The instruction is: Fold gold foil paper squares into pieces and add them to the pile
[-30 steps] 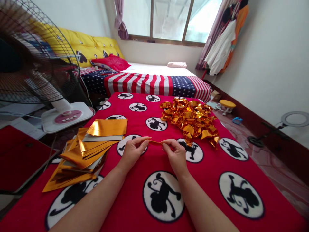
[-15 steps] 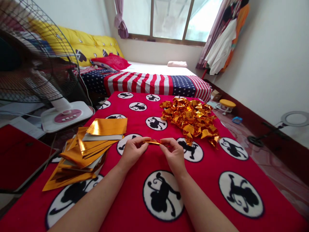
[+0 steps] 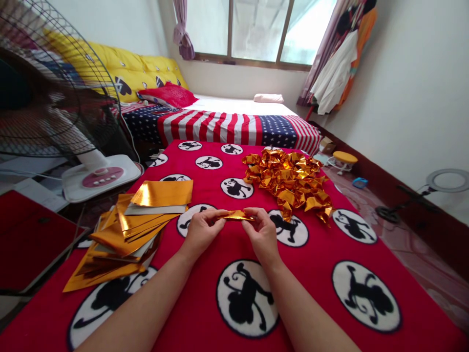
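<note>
A narrow folded strip of gold foil paper (image 3: 235, 215) is stretched between my two hands over the red cloth (image 3: 198, 313). My left hand (image 3: 203, 227) pinches its left end between thumb and fingers. At the right end, my right hand (image 3: 261, 232) grips it the same way, its fingertips partly covering the foil. To the left lies a loose stack of flat gold foil sheets (image 3: 161, 193), some with pale backs showing. Beyond my right hand is a heap of folded gold foil pieces (image 3: 289, 176).
A fan (image 3: 98, 171) stands at the left, close to a dark red board (image 3: 32, 239). Behind the cloth is a bed with a stars-and-stripes cover (image 3: 220, 124). A yellow stool (image 3: 345, 157) and a ring light (image 3: 449, 181) are on the right.
The foil strip has turned slightly in my fingers, so more of its shiny gold face shows. Both hands stay in nearly the same place, and the stack and heap are unchanged.
</note>
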{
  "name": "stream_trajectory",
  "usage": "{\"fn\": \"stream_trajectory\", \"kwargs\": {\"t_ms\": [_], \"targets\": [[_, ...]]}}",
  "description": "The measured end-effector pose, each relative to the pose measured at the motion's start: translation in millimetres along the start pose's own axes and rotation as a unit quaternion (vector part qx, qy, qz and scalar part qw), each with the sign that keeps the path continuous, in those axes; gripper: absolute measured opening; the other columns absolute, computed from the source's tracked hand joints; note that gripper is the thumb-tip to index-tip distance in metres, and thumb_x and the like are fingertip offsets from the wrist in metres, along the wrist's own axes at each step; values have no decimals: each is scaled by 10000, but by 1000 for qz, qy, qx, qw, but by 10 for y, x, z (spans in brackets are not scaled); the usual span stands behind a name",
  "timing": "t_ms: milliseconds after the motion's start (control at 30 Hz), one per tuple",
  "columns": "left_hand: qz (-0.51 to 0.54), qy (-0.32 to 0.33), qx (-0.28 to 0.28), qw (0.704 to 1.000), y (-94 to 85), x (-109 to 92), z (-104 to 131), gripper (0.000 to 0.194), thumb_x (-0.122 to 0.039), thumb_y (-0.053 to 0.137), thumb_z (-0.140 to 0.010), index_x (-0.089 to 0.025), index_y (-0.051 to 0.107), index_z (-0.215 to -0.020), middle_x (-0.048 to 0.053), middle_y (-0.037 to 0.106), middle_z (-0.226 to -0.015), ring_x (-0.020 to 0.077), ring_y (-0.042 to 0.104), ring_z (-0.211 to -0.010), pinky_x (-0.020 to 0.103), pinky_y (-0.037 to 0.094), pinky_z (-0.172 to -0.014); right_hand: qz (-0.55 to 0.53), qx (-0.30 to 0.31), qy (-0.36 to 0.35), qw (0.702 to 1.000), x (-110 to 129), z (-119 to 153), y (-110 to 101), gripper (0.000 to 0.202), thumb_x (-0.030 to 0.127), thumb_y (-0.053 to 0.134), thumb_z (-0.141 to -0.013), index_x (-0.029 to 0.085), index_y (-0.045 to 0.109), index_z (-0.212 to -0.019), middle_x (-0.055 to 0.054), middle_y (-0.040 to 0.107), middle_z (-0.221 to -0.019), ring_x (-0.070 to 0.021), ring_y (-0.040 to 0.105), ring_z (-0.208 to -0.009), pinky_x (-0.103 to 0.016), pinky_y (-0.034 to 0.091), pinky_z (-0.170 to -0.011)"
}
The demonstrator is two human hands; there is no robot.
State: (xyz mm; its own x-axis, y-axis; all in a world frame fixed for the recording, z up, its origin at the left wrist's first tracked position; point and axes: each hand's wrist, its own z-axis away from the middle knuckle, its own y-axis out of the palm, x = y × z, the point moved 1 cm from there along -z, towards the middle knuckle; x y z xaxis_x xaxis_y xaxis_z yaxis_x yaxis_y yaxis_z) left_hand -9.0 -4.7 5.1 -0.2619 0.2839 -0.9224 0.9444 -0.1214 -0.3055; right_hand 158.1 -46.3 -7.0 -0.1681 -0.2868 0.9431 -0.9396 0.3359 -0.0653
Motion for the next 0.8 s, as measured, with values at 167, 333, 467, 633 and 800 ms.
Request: {"fn": "stream_trajectory", "kwargs": {"t_ms": [167, 333, 467, 633, 800], "targets": [[-40, 46, 6, 998, 51, -50, 36, 211, -208, 638, -742, -162, 757, -910, 55, 721, -773, 138, 605, -638, 217, 441, -568, 25, -23, 11, 999, 5, -8, -8, 133, 187, 594, -766, 198, 655, -884, -46, 632, -909, -178, 617, -836, -283, 506, -736], [-55, 53, 9, 997, 113, -82, 54, 195, -213, 638, -749, -164, 752, -899, 38, 708, -729, 103, 537, -545, 201, 399, -505, 83, -71, 5, 994, -3, -6, 12, 114, 216, 571, -793, 196, 664, -855, -53, 639, -906, -174, 606, -794, -284, 489, -714], [-51, 38, -7, 998, 120, -65, 38, 227, -246, 607, -782, -167, 730, -957, 29, 691, -739, 111, 545, -577, 208, 408, -530, 99, -53, 18, 993, 28, 7, 51, 105, 244, 568, -807, 186, 647, -844, -34, 650, -796, -165, 609, -705, -275, 478, -669], [-87, -1, -45, 995, 162, -84, 28, 276, -407, 618, -795, -164, 674, -913, -1, 624, -649, 116, 535, -555, 219, 391, -539, 126, -63, 4, 990, 109, 34, 81, 84, 232, 562, -791, 184, 618, -750, -6, 631, -701, -146, 577, -631, -249, 448, -616], [-205, -1, -54, 977, 215, -180, 41, 334, -467, 582, -806, -190, 512, -631, -32, 517, -526, 112, 469, -499, 235, 318, -541, 116, -86, 15, 989, 120, 36, 94, 70, 212, 546, -760, 183, 605, -735, -1, 633, -682, -148, 575, -624, -248, 446, -616]]}}
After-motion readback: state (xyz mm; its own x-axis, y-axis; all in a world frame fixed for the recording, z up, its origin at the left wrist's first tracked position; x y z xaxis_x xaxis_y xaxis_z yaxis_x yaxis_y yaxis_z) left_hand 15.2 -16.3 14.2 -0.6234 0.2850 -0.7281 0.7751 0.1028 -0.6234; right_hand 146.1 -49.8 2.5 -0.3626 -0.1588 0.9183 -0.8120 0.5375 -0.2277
